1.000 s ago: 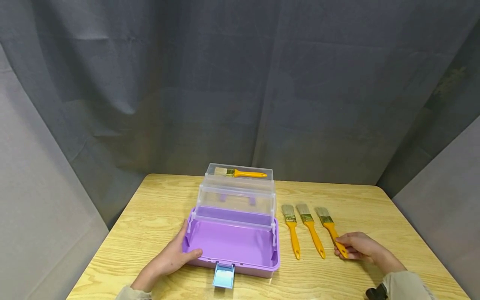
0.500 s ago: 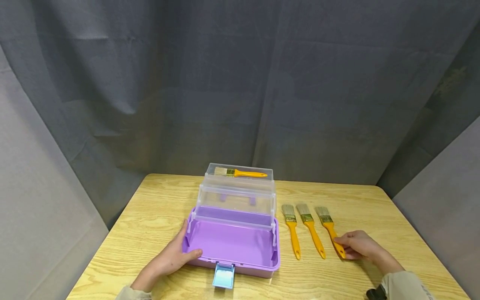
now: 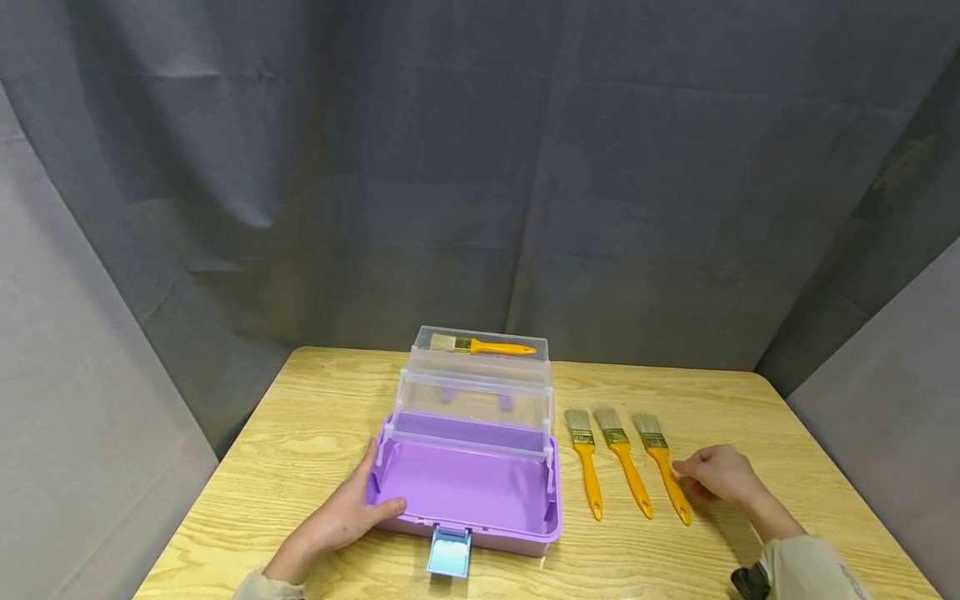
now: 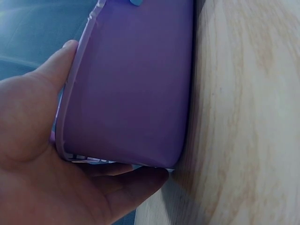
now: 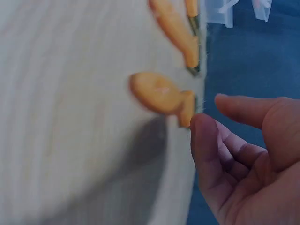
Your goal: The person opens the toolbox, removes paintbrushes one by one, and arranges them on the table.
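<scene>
A purple toolbox (image 3: 502,542) with clear fold-up trays (image 3: 472,383) stands on the table in the head view. My left hand (image 3: 341,510) grips its front left corner, thumb over the rim and fingers along the outside, as the purple wall (image 4: 126,84) in the left wrist view also shows. To the right lie three flat paintbrushes with yellow handles: the left (image 3: 587,467), the middle (image 3: 625,462) and the right one (image 3: 666,471). Beside the right brush's handle hovers my right hand (image 3: 716,472), thumb and forefinger apart with nothing between them. Another paintbrush (image 3: 498,347) rests in the top tray.
A pale blue latch (image 3: 450,554) hangs from the toolbox's front edge. Wood-grain table (image 3: 255,450) surrounds everything. Dark grey curtain (image 3: 420,183) closes off the back, with lighter grey panels (image 3: 82,375) at the sides.
My right hand has let go of the rightmost paintbrush and moved slightly up and away from its handle. That brush has straightened a little. My left hand stays on the toolbox.
</scene>
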`<state>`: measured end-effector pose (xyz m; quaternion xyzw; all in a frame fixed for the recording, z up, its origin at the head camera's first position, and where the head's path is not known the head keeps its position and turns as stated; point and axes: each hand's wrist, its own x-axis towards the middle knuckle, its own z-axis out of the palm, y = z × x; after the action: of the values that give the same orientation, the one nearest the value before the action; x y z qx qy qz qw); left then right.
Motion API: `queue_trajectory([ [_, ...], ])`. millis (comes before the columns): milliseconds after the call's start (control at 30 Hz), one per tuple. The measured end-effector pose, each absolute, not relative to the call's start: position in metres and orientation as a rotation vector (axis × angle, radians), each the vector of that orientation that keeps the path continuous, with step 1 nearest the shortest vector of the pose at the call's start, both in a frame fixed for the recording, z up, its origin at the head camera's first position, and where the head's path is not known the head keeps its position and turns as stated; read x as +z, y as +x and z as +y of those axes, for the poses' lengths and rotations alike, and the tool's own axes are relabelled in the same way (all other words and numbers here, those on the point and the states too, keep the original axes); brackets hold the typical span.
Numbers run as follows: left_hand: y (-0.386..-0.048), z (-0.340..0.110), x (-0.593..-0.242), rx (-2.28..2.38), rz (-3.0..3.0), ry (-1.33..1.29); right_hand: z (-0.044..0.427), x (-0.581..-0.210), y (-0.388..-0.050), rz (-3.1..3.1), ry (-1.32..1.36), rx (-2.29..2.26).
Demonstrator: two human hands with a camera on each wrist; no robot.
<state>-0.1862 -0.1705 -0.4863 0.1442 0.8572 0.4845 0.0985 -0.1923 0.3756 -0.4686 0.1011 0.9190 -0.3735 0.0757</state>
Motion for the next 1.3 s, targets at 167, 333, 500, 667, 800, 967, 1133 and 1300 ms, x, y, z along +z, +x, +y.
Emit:
queue_trajectory([
  [167,-0.185,-0.169,-0.487,1.448,2.531,0.446,0.362,-0.45,-0.204,2.871,0.171,-1.108],
  [333,-0.184,-0.167,-0.487,1.455,2.535,0.456,0.343,-0.431,-0.227,2.946,-0.004,-1.076],
  [500,-0.185,-0.167,-0.486,1.455,2.541,0.425,0.315,-0.41,-0.252,3.014,-0.187,-1.043],
  [667,-0.184,-0.165,-0.486,1.446,2.545,0.397,0.286,-0.391,-0.273,3.091,-0.319,-1.026],
  [800,-0.182,-0.164,-0.485,1.422,2.562,0.369,0.26,-0.382,-0.288,3.125,-0.41,-1.03],
  [967,-0.182,-0.164,-0.485,1.416,2.574,0.375,0.233,-0.375,-0.306,3.143,-0.493,-1.033],
  [1133,-0.182,-0.164,-0.486,1.417,2.571,0.394,0.213,-0.376,-0.325,3.128,-0.542,-1.018],
  [1300,-0.182,-0.163,-0.486,1.441,2.567,0.415,0.203,-0.381,-0.338,3.093,-0.497,-1.046],
])
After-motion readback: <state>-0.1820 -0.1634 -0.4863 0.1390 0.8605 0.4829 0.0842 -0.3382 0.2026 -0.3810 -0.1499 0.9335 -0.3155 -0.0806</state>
